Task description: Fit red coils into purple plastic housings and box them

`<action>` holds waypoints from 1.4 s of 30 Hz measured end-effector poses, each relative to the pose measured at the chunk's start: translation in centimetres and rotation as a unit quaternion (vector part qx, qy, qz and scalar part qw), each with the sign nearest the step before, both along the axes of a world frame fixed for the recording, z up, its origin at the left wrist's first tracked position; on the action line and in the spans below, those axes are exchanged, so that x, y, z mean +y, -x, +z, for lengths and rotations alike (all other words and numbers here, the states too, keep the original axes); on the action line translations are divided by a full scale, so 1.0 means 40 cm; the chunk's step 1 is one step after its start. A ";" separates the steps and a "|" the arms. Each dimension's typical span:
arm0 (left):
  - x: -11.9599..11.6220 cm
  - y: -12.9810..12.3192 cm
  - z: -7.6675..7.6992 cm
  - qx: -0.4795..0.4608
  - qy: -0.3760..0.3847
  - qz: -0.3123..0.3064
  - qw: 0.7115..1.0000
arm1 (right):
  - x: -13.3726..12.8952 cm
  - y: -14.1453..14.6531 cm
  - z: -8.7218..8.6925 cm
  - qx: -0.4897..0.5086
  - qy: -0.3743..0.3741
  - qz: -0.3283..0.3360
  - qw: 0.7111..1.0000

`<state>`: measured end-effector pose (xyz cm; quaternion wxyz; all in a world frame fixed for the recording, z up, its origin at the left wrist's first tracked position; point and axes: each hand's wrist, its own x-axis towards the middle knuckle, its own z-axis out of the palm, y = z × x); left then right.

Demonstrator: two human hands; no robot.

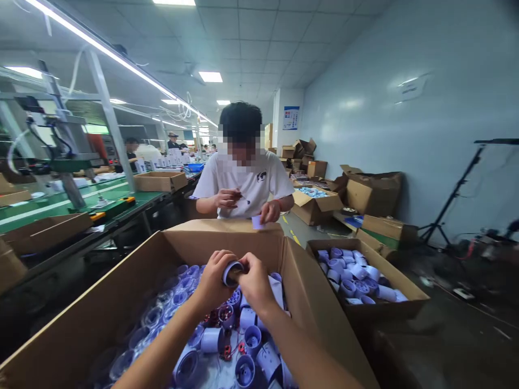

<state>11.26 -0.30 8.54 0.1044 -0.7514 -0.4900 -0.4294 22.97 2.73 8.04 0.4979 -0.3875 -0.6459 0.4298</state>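
Above a large cardboard box (324,319), my left hand (214,278) is wrapped round a pale purple plastic cup (227,271), its open end tilted up to the right. My right hand (253,278) has its fingers at the rim and reaching partly inside; whether they pinch a small part there is hidden. Below my hands lie many similar purple cups (253,337), some with holes in the bottom. Small red parts with wires (227,352) lie among them. Clear plastic rings or covers (152,316) fill the box's left side.
Opposite me a person in a white shirt (243,186) holds another purple cup (257,222) and a thin item. A smaller box of purple cups (385,302) stands right. On the left runs a green workbench (150,200) with a press-like machine (67,146). A black tripod (454,194) stands far right.
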 end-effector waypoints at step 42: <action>0.093 0.165 -0.246 -0.057 0.314 0.139 0.937 | 0.184 -0.098 0.002 0.523 0.248 0.009 0.815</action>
